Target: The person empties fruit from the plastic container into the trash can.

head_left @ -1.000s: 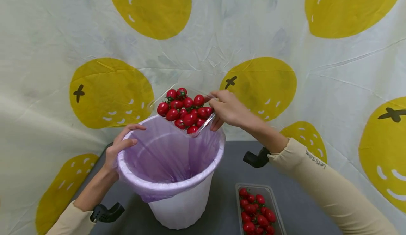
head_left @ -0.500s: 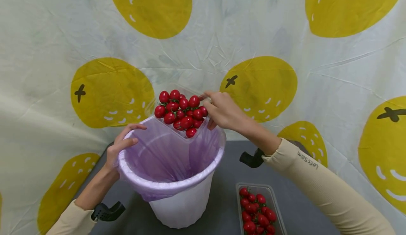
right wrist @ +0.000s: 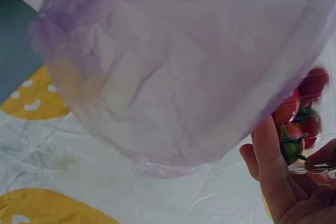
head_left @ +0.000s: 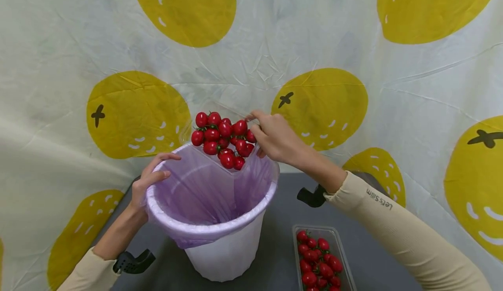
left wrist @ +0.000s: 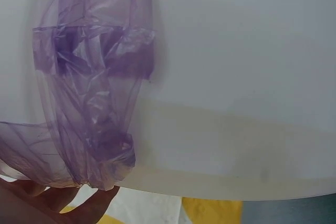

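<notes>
A white bin (head_left: 224, 256) with a purple bag (head_left: 188, 186) folded over its rim stands tilted on the table. My left hand (head_left: 147, 181) grips the left side of that rim, thumb inside. Over the far right part of the opening, my right hand (head_left: 275, 136) holds a clear plastic tray (head_left: 184, 131) by its right edge. Red cherry tomatoes (head_left: 225, 129), some with green stems, lie in the tilted tray. In the right wrist view, the fingers (right wrist: 270, 156) reach round the tray beside the tomatoes (right wrist: 311, 124). Purple film (left wrist: 100, 103) hangs loose in the left wrist view.
A second clear tray (head_left: 341, 243) of cherry tomatoes (head_left: 317, 260) rests on the dark grey table (head_left: 283, 221), right of the bin. Behind everything hangs a pale cloth (head_left: 251, 42) printed with yellow fruit.
My right hand has shifted slightly left with the tray, and its tomatoes have slid a little toward the tray's lower corner. My left hand and the bin have stayed put.
</notes>
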A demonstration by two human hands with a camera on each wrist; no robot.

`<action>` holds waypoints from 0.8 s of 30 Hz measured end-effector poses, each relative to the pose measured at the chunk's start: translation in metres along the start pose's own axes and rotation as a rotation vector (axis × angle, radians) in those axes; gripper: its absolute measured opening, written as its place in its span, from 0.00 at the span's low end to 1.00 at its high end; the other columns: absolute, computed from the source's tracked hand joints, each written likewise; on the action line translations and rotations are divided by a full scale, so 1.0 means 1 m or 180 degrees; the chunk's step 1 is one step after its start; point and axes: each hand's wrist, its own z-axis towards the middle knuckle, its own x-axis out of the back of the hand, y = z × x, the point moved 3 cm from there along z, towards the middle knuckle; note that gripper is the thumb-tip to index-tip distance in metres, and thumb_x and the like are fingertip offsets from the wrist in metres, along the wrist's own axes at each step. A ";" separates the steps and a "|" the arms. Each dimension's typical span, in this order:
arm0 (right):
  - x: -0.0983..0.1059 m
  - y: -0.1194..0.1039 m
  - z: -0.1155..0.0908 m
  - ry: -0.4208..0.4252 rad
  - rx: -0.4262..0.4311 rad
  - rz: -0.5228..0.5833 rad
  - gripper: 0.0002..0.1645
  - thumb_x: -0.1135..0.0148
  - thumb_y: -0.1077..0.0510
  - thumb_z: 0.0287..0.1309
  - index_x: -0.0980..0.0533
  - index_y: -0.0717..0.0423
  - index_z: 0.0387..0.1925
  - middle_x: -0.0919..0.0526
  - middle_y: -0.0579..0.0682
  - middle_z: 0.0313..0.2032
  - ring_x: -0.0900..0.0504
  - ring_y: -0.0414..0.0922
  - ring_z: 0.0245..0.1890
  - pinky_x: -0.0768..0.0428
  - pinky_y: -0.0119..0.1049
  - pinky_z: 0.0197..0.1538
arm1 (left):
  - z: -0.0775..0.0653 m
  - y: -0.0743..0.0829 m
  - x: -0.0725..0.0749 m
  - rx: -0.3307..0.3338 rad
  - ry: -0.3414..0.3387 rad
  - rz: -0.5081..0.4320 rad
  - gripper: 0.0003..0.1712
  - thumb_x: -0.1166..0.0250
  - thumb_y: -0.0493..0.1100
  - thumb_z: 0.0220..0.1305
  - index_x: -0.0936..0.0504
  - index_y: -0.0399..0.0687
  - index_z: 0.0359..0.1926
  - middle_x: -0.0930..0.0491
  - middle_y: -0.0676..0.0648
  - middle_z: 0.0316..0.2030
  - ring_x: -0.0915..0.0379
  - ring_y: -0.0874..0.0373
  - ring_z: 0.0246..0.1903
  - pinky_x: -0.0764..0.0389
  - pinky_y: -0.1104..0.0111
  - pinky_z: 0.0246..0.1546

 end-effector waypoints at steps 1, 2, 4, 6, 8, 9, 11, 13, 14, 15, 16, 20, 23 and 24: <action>0.000 0.000 0.000 0.0018 0.0033 -0.0028 0.24 0.59 0.60 0.74 0.27 0.61 0.64 0.31 0.49 0.14 0.15 0.42 0.16 0.26 0.37 0.17 | 0.000 0.000 0.000 -0.0007 0.0002 -0.0005 0.23 0.56 0.38 0.66 0.25 0.46 0.59 0.30 0.45 0.58 0.31 0.49 0.49 0.24 0.64 0.45; -0.001 0.000 -0.001 0.0032 0.0072 -0.0055 0.24 0.59 0.61 0.74 0.26 0.61 0.64 0.32 0.48 0.14 0.15 0.42 0.16 0.26 0.36 0.17 | 0.000 0.000 0.000 -0.0012 0.0004 -0.0013 0.23 0.56 0.38 0.66 0.25 0.46 0.59 0.30 0.45 0.58 0.32 0.49 0.49 0.24 0.64 0.45; -0.001 0.001 -0.001 0.0057 0.0154 -0.0120 0.23 0.58 0.62 0.73 0.26 0.61 0.63 0.34 0.47 0.13 0.15 0.41 0.16 0.27 0.35 0.17 | 0.001 0.000 0.000 -0.0019 0.0006 -0.0025 0.23 0.56 0.38 0.66 0.25 0.46 0.58 0.30 0.45 0.57 0.31 0.50 0.48 0.24 0.64 0.44; -0.001 0.001 -0.002 0.0092 0.0223 -0.0165 0.23 0.57 0.62 0.73 0.26 0.61 0.63 0.35 0.46 0.12 0.16 0.41 0.15 0.27 0.35 0.17 | 0.001 -0.001 0.000 -0.0015 0.0002 -0.0026 0.23 0.56 0.38 0.66 0.25 0.46 0.58 0.30 0.45 0.57 0.31 0.50 0.49 0.24 0.64 0.45; -0.001 0.001 -0.003 0.0127 0.0286 -0.0211 0.23 0.57 0.63 0.73 0.26 0.62 0.62 0.36 0.45 0.12 0.18 0.40 0.13 0.28 0.34 0.17 | 0.001 -0.001 -0.001 -0.0010 0.0004 -0.0010 0.23 0.56 0.38 0.66 0.25 0.47 0.58 0.30 0.45 0.57 0.32 0.50 0.50 0.25 0.64 0.46; -0.001 0.001 -0.003 0.0143 0.0313 -0.0234 0.23 0.57 0.63 0.73 0.26 0.61 0.62 0.36 0.45 0.12 0.20 0.40 0.13 0.29 0.34 0.17 | 0.000 -0.001 -0.001 -0.0006 0.0005 -0.0003 0.23 0.56 0.38 0.66 0.25 0.46 0.58 0.30 0.45 0.57 0.32 0.50 0.50 0.25 0.64 0.47; -0.002 0.000 -0.004 0.0174 0.0372 -0.0292 0.22 0.57 0.63 0.73 0.26 0.62 0.62 0.35 0.45 0.12 0.22 0.39 0.12 0.29 0.34 0.18 | -0.001 -0.001 0.000 -0.0006 0.0010 0.0002 0.23 0.56 0.38 0.66 0.25 0.47 0.58 0.30 0.45 0.58 0.33 0.50 0.51 0.26 0.64 0.48; -0.002 -0.002 -0.004 0.0195 0.0428 -0.0389 0.22 0.57 0.62 0.73 0.26 0.62 0.62 0.35 0.44 0.12 0.27 0.38 0.10 0.30 0.32 0.18 | -0.002 -0.001 0.001 0.0003 0.0018 0.0020 0.23 0.56 0.38 0.66 0.25 0.48 0.58 0.30 0.45 0.58 0.33 0.50 0.52 0.27 0.64 0.48; -0.003 -0.002 -0.004 0.0213 0.0462 -0.0443 0.22 0.56 0.62 0.72 0.25 0.63 0.61 0.36 0.44 0.12 0.30 0.38 0.10 0.32 0.32 0.18 | -0.002 0.000 0.001 0.0006 0.0018 0.0023 0.23 0.56 0.38 0.66 0.25 0.48 0.58 0.31 0.45 0.58 0.33 0.50 0.52 0.26 0.64 0.48; -0.003 -0.003 -0.004 0.0237 0.0502 -0.0494 0.22 0.56 0.62 0.72 0.25 0.63 0.61 0.37 0.44 0.12 0.33 0.37 0.10 0.33 0.31 0.18 | -0.003 0.000 0.002 0.0011 0.0016 0.0018 0.23 0.56 0.39 0.67 0.25 0.49 0.58 0.31 0.45 0.58 0.33 0.49 0.52 0.26 0.64 0.47; -0.003 -0.004 -0.004 0.0263 0.0541 -0.0548 0.22 0.56 0.62 0.72 0.25 0.64 0.61 0.38 0.43 0.13 0.36 0.37 0.10 0.35 0.31 0.18 | -0.002 0.000 0.002 0.0012 0.0014 0.0015 0.23 0.56 0.39 0.67 0.25 0.49 0.58 0.31 0.45 0.58 0.33 0.49 0.51 0.25 0.64 0.46; -0.002 -0.007 -0.003 0.0343 0.0642 -0.0684 0.22 0.55 0.63 0.70 0.25 0.65 0.60 0.41 0.42 0.13 0.46 0.38 0.12 0.41 0.30 0.19 | 0.000 0.001 0.003 0.0012 -0.0026 -0.0030 0.22 0.56 0.38 0.67 0.25 0.49 0.59 0.31 0.44 0.57 0.31 0.50 0.48 0.22 0.64 0.41; -0.003 -0.008 -0.003 0.0330 0.0668 -0.0750 0.23 0.55 0.63 0.70 0.26 0.65 0.61 0.42 0.42 0.14 0.47 0.37 0.13 0.41 0.29 0.19 | 0.001 0.000 0.004 0.0015 -0.0051 -0.0061 0.22 0.56 0.38 0.67 0.25 0.48 0.58 0.30 0.44 0.56 0.30 0.50 0.47 0.21 0.64 0.40; -0.004 -0.008 -0.003 0.0323 0.0678 -0.0771 0.23 0.55 0.63 0.71 0.26 0.65 0.62 0.42 0.42 0.14 0.48 0.37 0.13 0.42 0.29 0.19 | 0.001 0.000 0.004 0.0018 -0.0051 -0.0072 0.22 0.56 0.38 0.67 0.25 0.49 0.58 0.30 0.44 0.56 0.30 0.50 0.47 0.21 0.64 0.40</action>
